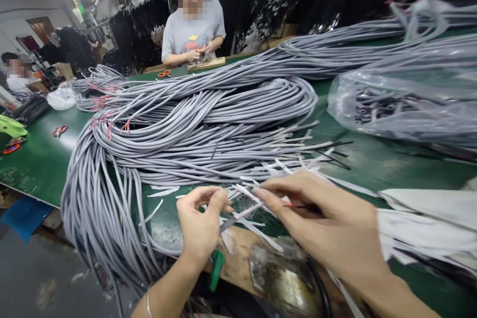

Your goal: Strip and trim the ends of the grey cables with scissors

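My left hand (pixel 203 221) is closed in a pinch, thumb against forefinger, with whatever lies in it too small to make out. Opposite it, my right hand (pixel 324 223) is closed too, its fingertips on a thin grey strip (pixel 241 217) that slants down toward my left palm. Some orange and black shows inside the right hand, mostly hidden by the fingers. White paper-like strips (pixel 274 243) lie scattered under and behind both hands. Beyond them, a large bundle of grey cables (pixel 179 151) covers the green table (pixel 387 169), with thin red wires at the left ends.
At the front edge sit a wooden board (pixel 236 258), a tape-wrapped lump (pixel 285 273) and a green handle (pixel 216 271). A clear plastic bag (pixel 402 104) of parts lies right. Orange-handled scissors (pixel 59 130) rest left. A co-worker (pixel 194 30) works across the table; another person sits far left.
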### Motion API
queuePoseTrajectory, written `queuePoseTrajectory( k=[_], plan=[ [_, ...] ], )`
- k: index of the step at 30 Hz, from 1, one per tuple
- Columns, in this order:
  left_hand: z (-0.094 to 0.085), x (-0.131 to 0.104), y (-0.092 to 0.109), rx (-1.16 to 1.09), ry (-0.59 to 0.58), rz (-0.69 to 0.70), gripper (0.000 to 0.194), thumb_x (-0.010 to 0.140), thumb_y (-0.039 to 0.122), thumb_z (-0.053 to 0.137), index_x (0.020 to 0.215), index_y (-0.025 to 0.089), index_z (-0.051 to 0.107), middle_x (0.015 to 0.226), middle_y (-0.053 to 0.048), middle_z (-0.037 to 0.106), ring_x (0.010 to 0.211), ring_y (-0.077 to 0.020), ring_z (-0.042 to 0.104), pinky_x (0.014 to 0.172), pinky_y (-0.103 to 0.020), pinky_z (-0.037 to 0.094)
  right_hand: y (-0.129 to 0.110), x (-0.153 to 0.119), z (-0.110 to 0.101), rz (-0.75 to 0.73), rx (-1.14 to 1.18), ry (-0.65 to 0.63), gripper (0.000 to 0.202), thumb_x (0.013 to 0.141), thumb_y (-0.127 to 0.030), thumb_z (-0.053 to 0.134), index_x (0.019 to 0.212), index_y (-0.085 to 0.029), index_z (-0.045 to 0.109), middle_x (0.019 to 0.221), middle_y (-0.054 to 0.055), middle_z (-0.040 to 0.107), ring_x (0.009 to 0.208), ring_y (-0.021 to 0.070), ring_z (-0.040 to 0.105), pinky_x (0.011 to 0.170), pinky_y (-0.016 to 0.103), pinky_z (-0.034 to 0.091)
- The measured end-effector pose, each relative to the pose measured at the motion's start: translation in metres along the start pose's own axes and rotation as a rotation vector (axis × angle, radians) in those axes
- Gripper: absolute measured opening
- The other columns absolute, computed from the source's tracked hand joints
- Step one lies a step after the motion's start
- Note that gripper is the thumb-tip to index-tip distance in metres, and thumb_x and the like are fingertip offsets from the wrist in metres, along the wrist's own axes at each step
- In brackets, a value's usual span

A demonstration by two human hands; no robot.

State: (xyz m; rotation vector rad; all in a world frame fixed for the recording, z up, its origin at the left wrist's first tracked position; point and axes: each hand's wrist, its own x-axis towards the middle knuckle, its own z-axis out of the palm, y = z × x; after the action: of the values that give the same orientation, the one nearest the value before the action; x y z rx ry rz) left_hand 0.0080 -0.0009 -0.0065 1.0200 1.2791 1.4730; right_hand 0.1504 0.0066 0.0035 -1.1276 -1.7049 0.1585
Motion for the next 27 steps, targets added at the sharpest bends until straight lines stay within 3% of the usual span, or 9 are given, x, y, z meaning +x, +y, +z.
queuePoseTrajectory(
  k=[4,11,15,19,27],
  plan=[
    [0.0,-0.003,-0.002,0.056,-0.041,0.037,0.022,0.071,0.034,0.069,0.064,0.014,0.067,0.055,-0.002,0.066,0.052,-0.0144,0.061,0.055,-0.025,0.049,-0.006,0.001,0.006,-0.108,0.083,-0.17,0.013,0.084,-0.017,0.054,0.085,-0.023,0.065,0.074,0.003,0.066,0.065,0.0148,0.064,0.056,0.025,0.05],
    [-0.001,-0.01,-0.007,0.416,-0.083,0.264,0.023,0.085,0.025,0.053,0.066,0.016,0.063,0.059,-0.001,0.061,0.055,-0.0126,0.051,0.056,-0.023,0.039,-0.007,0.0,0.009,-0.169,0.075,-0.161,0.016,0.085,-0.011,0.05,0.081,-0.02,0.064,0.071,0.003,0.065,0.063,0.0124,0.063,0.057,0.022,0.051],
    [-0.003,-0.012,-0.008,0.507,-0.157,0.331,0.026,0.089,0.024,0.047,0.068,0.018,0.061,0.063,-0.002,0.06,0.058,-0.0129,0.048,0.057,-0.024,0.038,-0.004,0.001,0.005,-0.192,0.091,-0.232,0.02,0.085,-0.011,0.048,0.083,-0.021,0.066,0.074,0.004,0.067,0.065,0.0129,0.064,0.057,0.022,0.051],
    [-0.004,-0.012,-0.008,0.513,-0.191,0.301,0.028,0.09,0.027,0.045,0.067,0.018,0.057,0.062,-0.001,0.057,0.059,-0.0133,0.049,0.059,-0.024,0.038,-0.004,0.001,0.004,-0.152,0.082,-0.255,0.018,0.085,-0.016,0.049,0.083,-0.023,0.065,0.073,0.004,0.067,0.064,0.0144,0.065,0.057,0.025,0.052],
    [-0.004,-0.012,-0.011,0.363,-0.153,0.22,0.025,0.09,0.028,0.044,0.068,0.018,0.052,0.06,0.0,0.055,0.057,-0.0124,0.05,0.057,-0.023,0.038,-0.002,0.005,0.004,-0.052,0.079,-0.177,0.015,0.079,-0.014,0.052,0.068,-0.021,0.058,0.061,0.001,0.061,0.052,0.0113,0.055,0.048,0.023,0.045]
  ],
)
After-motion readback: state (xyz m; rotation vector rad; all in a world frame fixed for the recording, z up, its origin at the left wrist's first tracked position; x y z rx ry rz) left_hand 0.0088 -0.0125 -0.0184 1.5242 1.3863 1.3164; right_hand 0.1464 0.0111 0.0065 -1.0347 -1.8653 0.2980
